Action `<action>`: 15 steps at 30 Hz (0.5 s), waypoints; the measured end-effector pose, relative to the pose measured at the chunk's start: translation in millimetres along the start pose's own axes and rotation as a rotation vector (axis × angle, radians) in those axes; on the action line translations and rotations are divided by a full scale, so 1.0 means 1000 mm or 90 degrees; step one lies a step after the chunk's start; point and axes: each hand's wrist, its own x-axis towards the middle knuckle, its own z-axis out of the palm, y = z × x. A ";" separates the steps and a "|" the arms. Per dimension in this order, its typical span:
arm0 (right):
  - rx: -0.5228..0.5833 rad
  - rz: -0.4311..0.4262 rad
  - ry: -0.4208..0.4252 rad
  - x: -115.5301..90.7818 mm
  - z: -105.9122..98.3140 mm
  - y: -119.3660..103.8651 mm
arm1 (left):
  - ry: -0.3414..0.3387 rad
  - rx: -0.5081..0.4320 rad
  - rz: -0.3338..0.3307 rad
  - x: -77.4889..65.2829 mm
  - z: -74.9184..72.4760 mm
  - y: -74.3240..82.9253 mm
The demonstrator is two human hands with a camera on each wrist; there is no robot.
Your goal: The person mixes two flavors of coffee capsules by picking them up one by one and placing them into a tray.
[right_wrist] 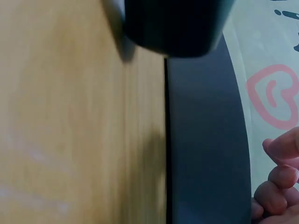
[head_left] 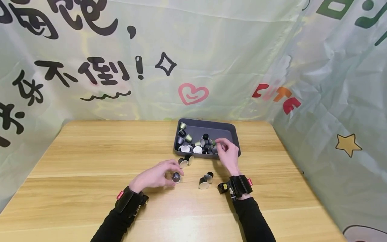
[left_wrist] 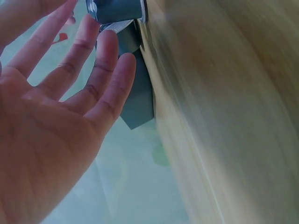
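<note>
In the head view, my left hand (head_left: 157, 175) curls thumb and index finger around a dark coffee capsule (head_left: 176, 177) standing lid-down on the table. The left wrist view shows its other fingers (left_wrist: 110, 77) extended beside a capsule (left_wrist: 119, 10) with a silver rim. My right hand (head_left: 227, 153) reaches over the front right of a dark grey tray (head_left: 211, 125), fingertips brought together right beside a green capsule (head_left: 213, 143). I cannot tell whether they grip it. Several black, green and grey capsules lie along the tray's left and front, some with white lids up.
Two black capsules with pale lids, one of them here (head_left: 183, 163), lie just before the tray. Another pair (head_left: 204, 183) lies nearer, left of the right wrist. A printed cloth (head_left: 157, 97) hangs behind the wooden table (head_left: 99, 151).
</note>
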 end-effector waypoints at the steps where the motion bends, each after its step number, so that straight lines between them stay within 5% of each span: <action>1: 0.005 0.008 -0.004 0.000 0.000 0.000 | -0.003 0.000 -0.002 0.000 0.000 0.000; 15: 0.046 0.053 -0.029 0.000 -0.005 0.004 | -0.013 0.014 -0.024 -0.001 0.001 -0.002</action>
